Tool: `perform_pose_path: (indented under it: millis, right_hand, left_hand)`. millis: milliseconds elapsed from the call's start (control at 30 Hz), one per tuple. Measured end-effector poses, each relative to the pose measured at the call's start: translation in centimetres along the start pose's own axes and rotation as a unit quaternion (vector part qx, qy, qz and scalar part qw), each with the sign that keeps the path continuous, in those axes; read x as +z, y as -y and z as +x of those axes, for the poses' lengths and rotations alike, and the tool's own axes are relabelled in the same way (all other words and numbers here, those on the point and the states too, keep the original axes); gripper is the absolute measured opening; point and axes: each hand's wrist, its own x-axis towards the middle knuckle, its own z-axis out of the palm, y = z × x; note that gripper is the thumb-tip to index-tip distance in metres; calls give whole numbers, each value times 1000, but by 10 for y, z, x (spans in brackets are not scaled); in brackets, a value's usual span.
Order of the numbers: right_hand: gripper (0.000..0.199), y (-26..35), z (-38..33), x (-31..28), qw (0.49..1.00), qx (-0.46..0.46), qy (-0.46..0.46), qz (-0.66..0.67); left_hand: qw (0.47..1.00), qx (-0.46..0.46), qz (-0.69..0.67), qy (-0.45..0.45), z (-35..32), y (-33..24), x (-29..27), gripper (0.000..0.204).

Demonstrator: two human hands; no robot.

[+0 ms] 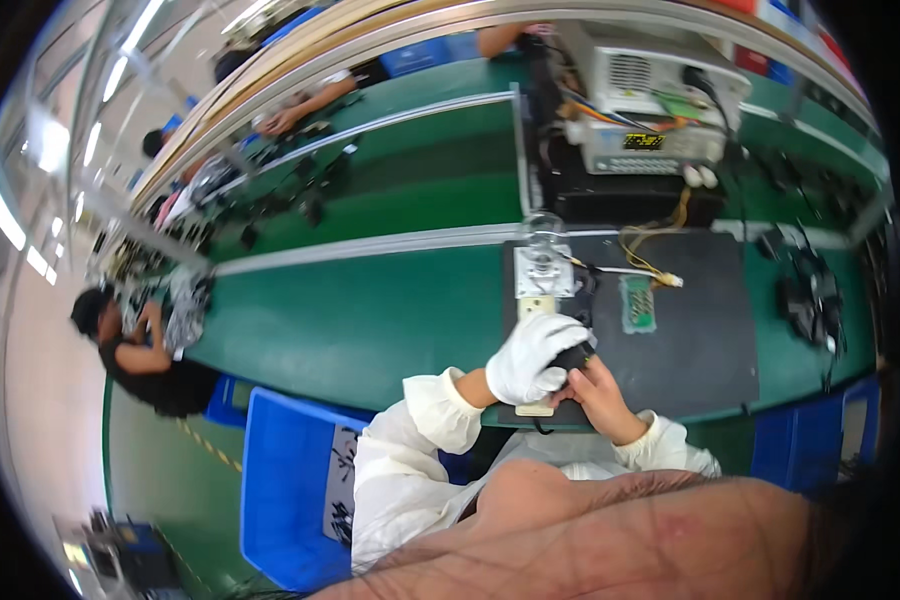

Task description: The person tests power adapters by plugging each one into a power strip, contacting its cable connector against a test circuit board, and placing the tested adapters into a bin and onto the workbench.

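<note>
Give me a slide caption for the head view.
Gloved left hand and bare right hand grip a small black part over the black mat.

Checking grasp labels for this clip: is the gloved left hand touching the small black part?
Touching. The head view shows the gloved left hand wrapped over the small black part, with the bare right hand pressed against it from below.

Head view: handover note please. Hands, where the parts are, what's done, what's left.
Left hand, in a white glove, grips a small black part from above. Right hand, bare, holds the same part from below. Both sit at the near edge of the black mat.
A pale fixture stands on the mat just beyond the hands; a green circuit board lies to its right, with yellow wires running back to the test instrument.
Done: part is picked up and held in both hands.
Left: cannot tell from this view; the part's details are hidden by the hands.
</note>
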Motion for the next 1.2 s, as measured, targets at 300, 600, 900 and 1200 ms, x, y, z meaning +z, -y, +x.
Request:
perform_pose_path:
  millis: [300,600,900,1200]
  right_hand:
    - [58,38,-27,-33,986,-111,-110,60]
    - [54,151,-139,-129,607,-295,-538,-504]
    - [55,218,-150,-240,409,-185,-602,-661]
    - [61,202,-98,-265,241,-56,-667,-703]
  left_hand:
    - [982,-78,75,-152,-23,29,20,53]
    - [953,-167,25,-251,-24,45,26,29]
    - [900,-339,-103,-253,-34,68,30,36]
    - [887,-363,-120,-260,-30,70,30,34]
